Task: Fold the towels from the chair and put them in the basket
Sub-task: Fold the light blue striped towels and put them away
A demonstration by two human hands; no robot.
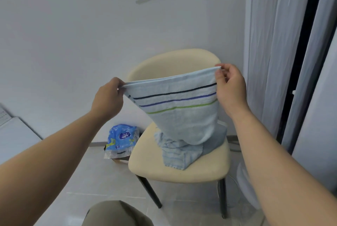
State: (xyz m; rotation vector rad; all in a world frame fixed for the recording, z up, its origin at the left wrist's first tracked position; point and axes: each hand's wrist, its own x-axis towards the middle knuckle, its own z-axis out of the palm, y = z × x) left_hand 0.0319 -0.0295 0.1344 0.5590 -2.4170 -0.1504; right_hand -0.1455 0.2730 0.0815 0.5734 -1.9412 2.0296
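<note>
Left hand [107, 98] and right hand [230, 87] hold a striped towel [179, 114] up, fingers pinching its top corners. Its lower end touches more towels [179, 154] on the chair [149, 167]

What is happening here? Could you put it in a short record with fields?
towel in hand: light blue striped towel, held up over the chair
left hand: pinches the towel's top left corner
right hand: pinches the top right corner
chair: cream, dark legs
on the seat: more towels in a loose heap
floor: blue packet beside the chair
basket: not in view
</note>
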